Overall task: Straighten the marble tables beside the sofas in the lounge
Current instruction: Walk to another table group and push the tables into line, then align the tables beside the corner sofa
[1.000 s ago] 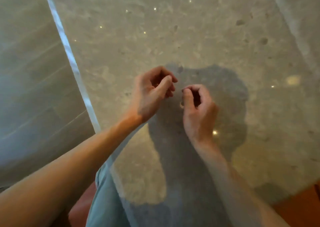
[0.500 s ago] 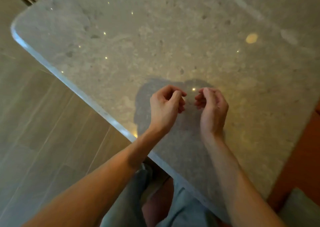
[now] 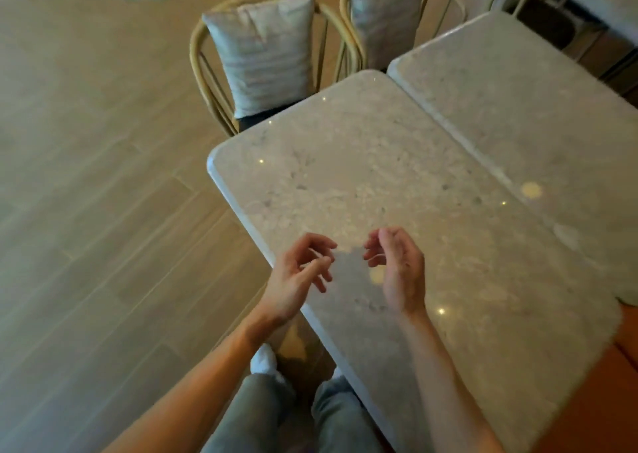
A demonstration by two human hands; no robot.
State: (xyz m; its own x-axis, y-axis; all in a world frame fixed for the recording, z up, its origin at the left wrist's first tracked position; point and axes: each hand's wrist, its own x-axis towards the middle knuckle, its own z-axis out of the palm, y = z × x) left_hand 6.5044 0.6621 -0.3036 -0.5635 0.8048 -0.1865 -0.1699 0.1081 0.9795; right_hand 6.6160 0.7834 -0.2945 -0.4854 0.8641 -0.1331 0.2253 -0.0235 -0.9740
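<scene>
A pale marble table (image 3: pixel 362 162) with rounded corners stands in front of me, its long edge running down to the right. A second marble table (image 3: pixel 518 100) butts against its far right side, a thin seam between them. My left hand (image 3: pixel 297 276) hovers over the near table's left edge, fingers loosely curled and apart, holding nothing. My right hand (image 3: pixel 397 266) floats just above the tabletop beside it, fingers curled and parted, also empty. Neither hand touches the marble.
Two rattan chairs with grey cushions (image 3: pixel 266 52) (image 3: pixel 386 14) stand at the tables' far ends. Wood-plank floor (image 3: pixel 103 211) spreads to the left. An orange sofa seat (image 3: pixel 593 401) shows at the lower right. My grey trousers and white socks (image 3: pixel 264 363) are below the table edge.
The view has lifted and pulled back, revealing the whole table, the second table and the chairs. Both hands have uncurled from pinched fists and drawn slightly apart.
</scene>
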